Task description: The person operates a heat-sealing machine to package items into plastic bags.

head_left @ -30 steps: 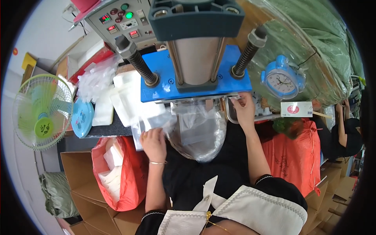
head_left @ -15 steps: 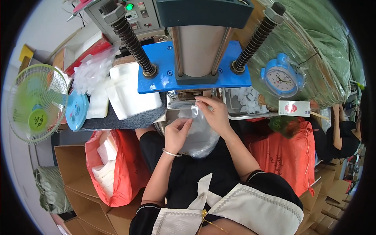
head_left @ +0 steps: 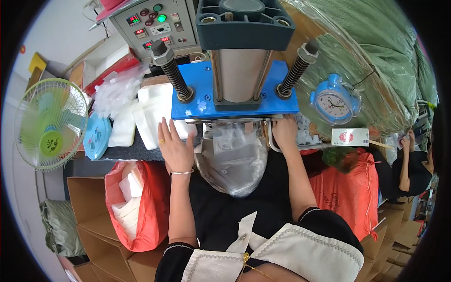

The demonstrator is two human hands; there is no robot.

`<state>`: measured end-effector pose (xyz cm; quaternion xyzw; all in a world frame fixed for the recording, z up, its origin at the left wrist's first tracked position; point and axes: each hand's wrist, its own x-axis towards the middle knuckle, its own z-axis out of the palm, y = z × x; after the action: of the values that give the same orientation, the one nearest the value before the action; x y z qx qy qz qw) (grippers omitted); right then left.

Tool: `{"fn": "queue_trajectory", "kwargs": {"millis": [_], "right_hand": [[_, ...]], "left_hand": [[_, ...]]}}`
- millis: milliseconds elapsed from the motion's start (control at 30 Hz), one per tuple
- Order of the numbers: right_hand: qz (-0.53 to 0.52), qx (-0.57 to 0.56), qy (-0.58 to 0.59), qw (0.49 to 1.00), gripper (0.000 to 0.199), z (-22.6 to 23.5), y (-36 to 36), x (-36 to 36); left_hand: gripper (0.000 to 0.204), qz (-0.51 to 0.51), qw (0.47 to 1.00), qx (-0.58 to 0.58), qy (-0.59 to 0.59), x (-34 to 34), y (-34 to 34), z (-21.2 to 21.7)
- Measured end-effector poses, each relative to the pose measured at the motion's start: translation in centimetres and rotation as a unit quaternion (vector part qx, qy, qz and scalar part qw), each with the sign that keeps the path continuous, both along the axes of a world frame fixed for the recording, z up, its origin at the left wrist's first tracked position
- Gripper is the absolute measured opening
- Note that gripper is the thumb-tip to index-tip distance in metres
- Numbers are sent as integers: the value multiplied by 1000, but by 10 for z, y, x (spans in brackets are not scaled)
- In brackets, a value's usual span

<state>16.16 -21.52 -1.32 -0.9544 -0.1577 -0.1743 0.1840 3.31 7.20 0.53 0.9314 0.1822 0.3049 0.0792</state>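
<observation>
My left hand point(head_left: 176, 146) is open, its fingers spread beside the stack of white plastic bags point(head_left: 146, 115) left of the press. At the right end of the blue press plate point(head_left: 235, 110) is my right hand point(head_left: 285, 134); its fingertips pass out of sight behind the plate, so their grip is hidden. The hand lies close to a metal tray with small translucent plastic pieces point(head_left: 306, 131). Clear plastic film point(head_left: 235, 145) hangs from under the press into a rounded, clear plastic-lined holder point(head_left: 253, 176) over my lap. Neither hand touches the film.
A grey control box point(head_left: 159, 28) stands behind the press. To the left are a green fan point(head_left: 50, 127) and a red bag of white pieces point(head_left: 141, 207). An alarm clock point(head_left: 334, 103), small white box point(head_left: 350, 137) and red sack point(head_left: 350, 188) are at right, with another person point(head_left: 413, 167) beyond.
Both hands have let go of the clear film and moved apart, left hand toward the bag stack, right to the plate's end. The press's spring-wrapped rods have come down. The view has tilted slightly.
</observation>
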Motion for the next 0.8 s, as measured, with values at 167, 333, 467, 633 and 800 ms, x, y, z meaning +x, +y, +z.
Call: {"fn": "queue_trajectory", "kwargs": {"millis": [167,333,467,633,800], "right_hand": [[4,132,-22,991,19,10,2,-8],[76,438,179,878,18,30,15,-65],[299,238,97,919,8,86,42,-71],[361,96,153,915,10,88,52,-56],[330,144,242,901,10,64,62,-58]], "left_hand": [[42,-92,991,15,98,-52,-25,-27],[11,-105,959,-261,37,-54,-31,38],[23,-208,906,-353,101,-49,-57,43],[18,-156,813,-529,185,-39,-66,15],[21,-155,771,-593,172,-35,-78,-3]]}}
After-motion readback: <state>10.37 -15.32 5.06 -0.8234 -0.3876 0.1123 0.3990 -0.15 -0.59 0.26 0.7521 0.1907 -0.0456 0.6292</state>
